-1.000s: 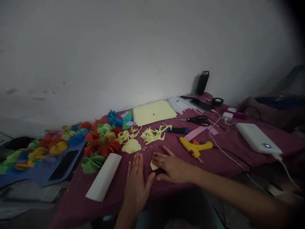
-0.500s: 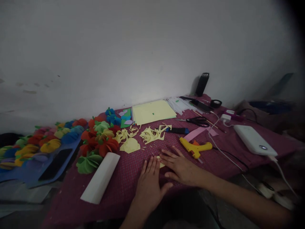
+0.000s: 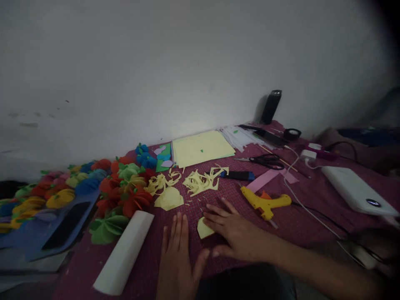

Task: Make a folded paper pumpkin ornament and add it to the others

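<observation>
A small pale yellow paper piece [image 3: 203,228] lies on the red checked cloth [image 3: 200,260]. Fingers of my right hand [image 3: 239,233] rest flat over its right edge, spread slightly and covering part of it. My left hand [image 3: 178,258] lies palm down on the cloth to the left, fingers stretched out and apart from the piece. Just beyond the hands are another pale yellow paper shape [image 3: 169,198] and a heap of curly yellow paper scraps [image 3: 201,182]. Left of my left hand is a white paper roll [image 3: 125,254].
Colourful paper pumpkins [image 3: 134,196] crowd the left side, by a dark phone [image 3: 66,225]. Yellow sheets [image 3: 203,148] lie at the back. On the right are a yellow glue gun [image 3: 265,202], scissors [image 3: 265,160], a cutter [image 3: 237,175], a white power bank [image 3: 358,189] and cables.
My left hand has moved left, off the yellow paper piece, so more of it shows. My right hand stays over its right edge. The view has shifted slightly closer.
</observation>
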A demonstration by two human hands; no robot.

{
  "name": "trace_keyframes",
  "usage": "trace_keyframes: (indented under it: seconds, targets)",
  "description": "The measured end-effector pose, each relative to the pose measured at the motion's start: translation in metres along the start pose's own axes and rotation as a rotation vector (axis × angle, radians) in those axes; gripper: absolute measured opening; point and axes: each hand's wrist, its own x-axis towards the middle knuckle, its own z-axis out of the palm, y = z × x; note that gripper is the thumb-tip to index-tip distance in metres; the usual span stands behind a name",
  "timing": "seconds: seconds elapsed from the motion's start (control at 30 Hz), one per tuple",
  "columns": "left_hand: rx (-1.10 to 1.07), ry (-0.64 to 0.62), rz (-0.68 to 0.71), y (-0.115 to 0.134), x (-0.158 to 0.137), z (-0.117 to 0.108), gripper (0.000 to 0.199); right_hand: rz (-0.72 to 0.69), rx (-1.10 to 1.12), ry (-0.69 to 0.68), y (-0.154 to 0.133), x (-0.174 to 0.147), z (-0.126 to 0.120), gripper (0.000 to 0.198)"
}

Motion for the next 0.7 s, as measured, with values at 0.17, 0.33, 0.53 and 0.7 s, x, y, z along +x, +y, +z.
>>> trace_keyframes:
  seconds: [0.17, 0.33, 0.53, 0.7]
  targets:
    - [-0.032, -0.112, 0.086, 0.013, 0.014, 0.006, 0.082, 0.022, -0.057, 0.046, 0.006, -0.013, -0.009, 0.064]
    - [-0.107, -0.270, 0.167, 0.021, 0.013, 0.017, 0.086, 0.014, -0.067, -0.036, 0.014, -0.024, -0.001, 0.057]
    - [-0.067, -0.272, 0.170, 0.021, 0.012, 0.009, 0.086, 0.007, -0.047, -0.020, 0.011, -0.022, -0.014, 0.055]
    - [-0.044, -0.231, 0.143, 0.026, 0.016, 0.008, 0.088, -0.005, -0.055, 0.012, 0.011, -0.019, -0.012, 0.055]
